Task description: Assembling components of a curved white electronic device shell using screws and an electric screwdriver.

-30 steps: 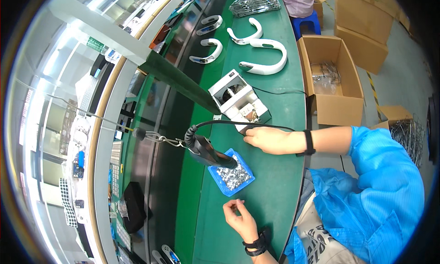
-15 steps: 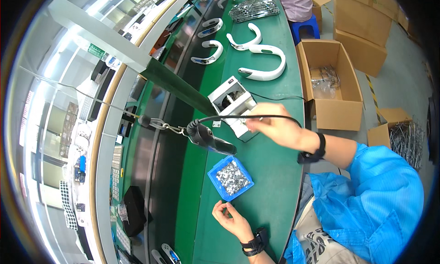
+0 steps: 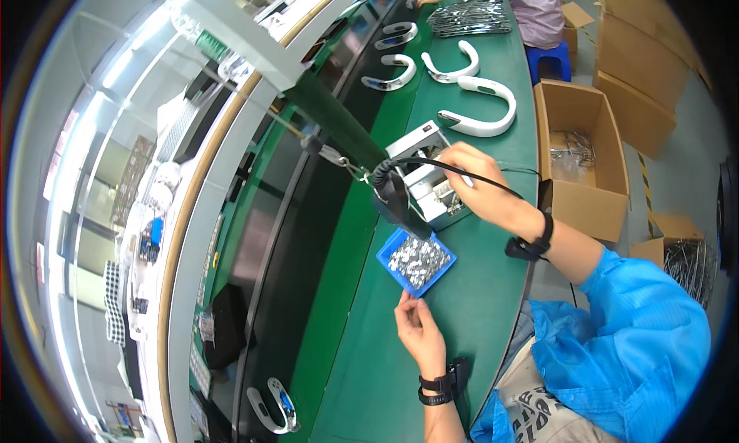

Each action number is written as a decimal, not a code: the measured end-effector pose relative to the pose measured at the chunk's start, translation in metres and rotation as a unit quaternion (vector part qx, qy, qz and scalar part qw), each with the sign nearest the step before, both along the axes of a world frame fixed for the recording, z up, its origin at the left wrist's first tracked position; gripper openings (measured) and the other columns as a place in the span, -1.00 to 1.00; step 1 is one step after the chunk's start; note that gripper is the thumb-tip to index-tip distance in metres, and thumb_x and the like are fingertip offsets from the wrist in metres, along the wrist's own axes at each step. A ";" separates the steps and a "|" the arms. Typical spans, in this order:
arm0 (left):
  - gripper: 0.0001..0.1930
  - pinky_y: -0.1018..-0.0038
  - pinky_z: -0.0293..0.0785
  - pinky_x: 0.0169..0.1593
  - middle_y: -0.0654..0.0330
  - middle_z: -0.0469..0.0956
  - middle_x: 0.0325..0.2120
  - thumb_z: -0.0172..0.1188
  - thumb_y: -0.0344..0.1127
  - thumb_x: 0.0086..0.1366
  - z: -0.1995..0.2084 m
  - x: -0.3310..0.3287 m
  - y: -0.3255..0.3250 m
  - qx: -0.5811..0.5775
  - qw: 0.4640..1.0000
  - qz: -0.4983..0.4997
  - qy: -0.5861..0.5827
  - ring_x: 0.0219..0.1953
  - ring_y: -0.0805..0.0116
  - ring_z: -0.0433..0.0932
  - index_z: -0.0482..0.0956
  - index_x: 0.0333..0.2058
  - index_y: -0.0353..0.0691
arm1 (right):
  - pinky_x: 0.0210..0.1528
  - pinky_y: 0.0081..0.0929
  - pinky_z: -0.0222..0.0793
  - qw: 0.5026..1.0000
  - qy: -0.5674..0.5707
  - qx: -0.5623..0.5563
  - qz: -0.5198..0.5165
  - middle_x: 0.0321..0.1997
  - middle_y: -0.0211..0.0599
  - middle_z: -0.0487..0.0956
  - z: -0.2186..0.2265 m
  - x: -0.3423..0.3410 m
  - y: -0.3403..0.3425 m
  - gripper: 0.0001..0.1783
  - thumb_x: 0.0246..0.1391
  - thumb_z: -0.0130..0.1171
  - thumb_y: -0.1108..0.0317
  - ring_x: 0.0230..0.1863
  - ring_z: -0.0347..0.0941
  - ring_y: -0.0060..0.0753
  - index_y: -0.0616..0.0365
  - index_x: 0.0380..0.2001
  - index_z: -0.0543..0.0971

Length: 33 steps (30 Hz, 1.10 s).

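My right hand (image 3: 476, 183) reaches over a small white and grey machine (image 3: 418, 140) with an open top. Its fingers are pinched together beside the machine; a small pale bit shows at them, but its kind is unclear. Below the machine lies a square blue tray (image 3: 382, 256) filled with small silvery metal parts (image 3: 419, 261). My left hand (image 3: 421, 334) rests palm up by the tray's near corner, fingers loosely curved and apart, with nothing visible in them. A dark hand-held power tool (image 3: 394, 200) with a black coiled cable hangs between machine and tray, partly covering both.
Several white U-shaped devices (image 3: 493, 124) lie farther along the green bench (image 3: 369, 374). Beyond them a co-worker (image 3: 535, 12) sits by a pile of metal wire parts (image 3: 469, 16). A green post (image 3: 335, 120) rises beside the machine. Cardboard boxes (image 3: 581, 200) stand on the right.
The whole view has shifted. My right hand has moved farther over the machine, away from me. My left hand stays by the tray's corner.
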State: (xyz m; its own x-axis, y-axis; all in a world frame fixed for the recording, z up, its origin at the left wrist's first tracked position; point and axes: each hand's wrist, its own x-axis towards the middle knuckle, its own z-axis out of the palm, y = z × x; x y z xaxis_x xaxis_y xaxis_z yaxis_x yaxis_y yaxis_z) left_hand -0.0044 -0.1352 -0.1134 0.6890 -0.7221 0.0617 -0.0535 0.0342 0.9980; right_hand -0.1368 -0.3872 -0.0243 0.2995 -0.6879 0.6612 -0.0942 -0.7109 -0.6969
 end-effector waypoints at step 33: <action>-0.88 0.48 0.55 0.03 0.21 0.67 -0.19 0.26 -0.43 0.52 0.000 0.043 0.123 -0.007 0.982 0.169 -0.084 -0.11 0.45 0.61 0.61 -0.06 -0.32 | -0.39 -0.60 0.44 0.594 0.136 0.607 0.509 -0.32 -0.32 0.63 -0.091 0.099 0.187 -0.85 0.44 0.20 0.35 -0.35 0.60 -0.49 0.23 -0.13 0.59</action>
State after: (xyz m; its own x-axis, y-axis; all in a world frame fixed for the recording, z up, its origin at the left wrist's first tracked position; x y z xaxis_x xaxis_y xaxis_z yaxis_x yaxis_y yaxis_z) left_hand 0.0384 -0.0124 -0.1136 0.8683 -0.4524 0.2032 -0.2281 -0.0005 0.9736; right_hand -0.0382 -0.2005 -0.1149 0.9517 0.0222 -0.3061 -0.2731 0.5166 -0.8115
